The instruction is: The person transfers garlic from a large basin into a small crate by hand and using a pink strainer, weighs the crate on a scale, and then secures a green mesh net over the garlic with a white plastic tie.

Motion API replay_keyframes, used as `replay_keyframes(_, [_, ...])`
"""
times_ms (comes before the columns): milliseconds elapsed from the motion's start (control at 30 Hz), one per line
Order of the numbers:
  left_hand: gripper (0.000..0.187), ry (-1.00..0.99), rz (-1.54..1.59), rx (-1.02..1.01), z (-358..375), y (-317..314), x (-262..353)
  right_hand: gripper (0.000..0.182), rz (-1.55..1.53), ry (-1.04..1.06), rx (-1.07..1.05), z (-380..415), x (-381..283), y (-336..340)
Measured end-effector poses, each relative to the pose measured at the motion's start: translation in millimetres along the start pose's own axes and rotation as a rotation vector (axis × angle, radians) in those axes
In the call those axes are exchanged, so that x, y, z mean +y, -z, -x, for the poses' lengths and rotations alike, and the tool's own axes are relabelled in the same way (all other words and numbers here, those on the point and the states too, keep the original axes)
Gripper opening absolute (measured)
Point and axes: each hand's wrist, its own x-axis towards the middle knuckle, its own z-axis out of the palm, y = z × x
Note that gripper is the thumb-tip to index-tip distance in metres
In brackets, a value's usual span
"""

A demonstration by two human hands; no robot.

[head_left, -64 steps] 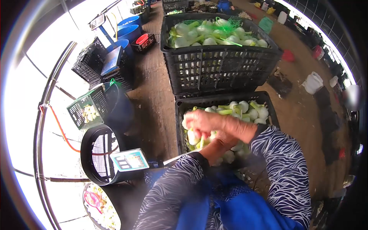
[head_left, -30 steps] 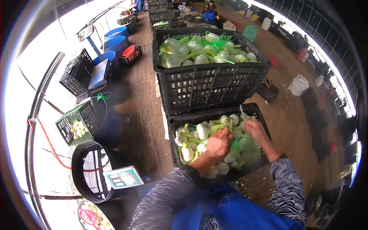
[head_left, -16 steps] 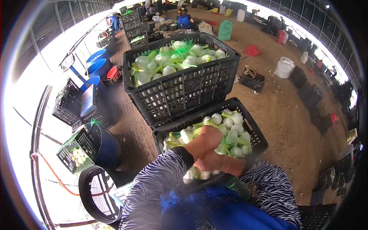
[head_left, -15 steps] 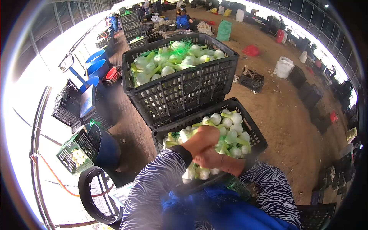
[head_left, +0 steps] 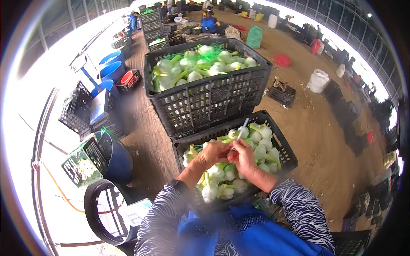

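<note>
1. A thin white tie (head_left: 242, 128) sticks up above the fennel bulbs (head_left: 222, 179) in the near black crate (head_left: 287, 150).
2. The right hand (head_left: 244, 158) and left hand (head_left: 212, 152) meet at its base, fingers pinched closed; what each grips is unclear.
3. Behind stands a taller crate (head_left: 213, 100), also full.
</note>
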Motion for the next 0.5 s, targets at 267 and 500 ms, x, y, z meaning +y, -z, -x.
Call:
replay_keyframes(267, [0.026, 0.299, 0.223, 0.182, 2, -23, 36, 0.02, 0.676, 0.312, -0.148, -22, -8, 0])
replay_keyframes(500, [0.013, 0.389, 0.343, 0.456, -7, -49, 17, 0.025, 1.047, 0.361, -0.269, -11, -33, 2])
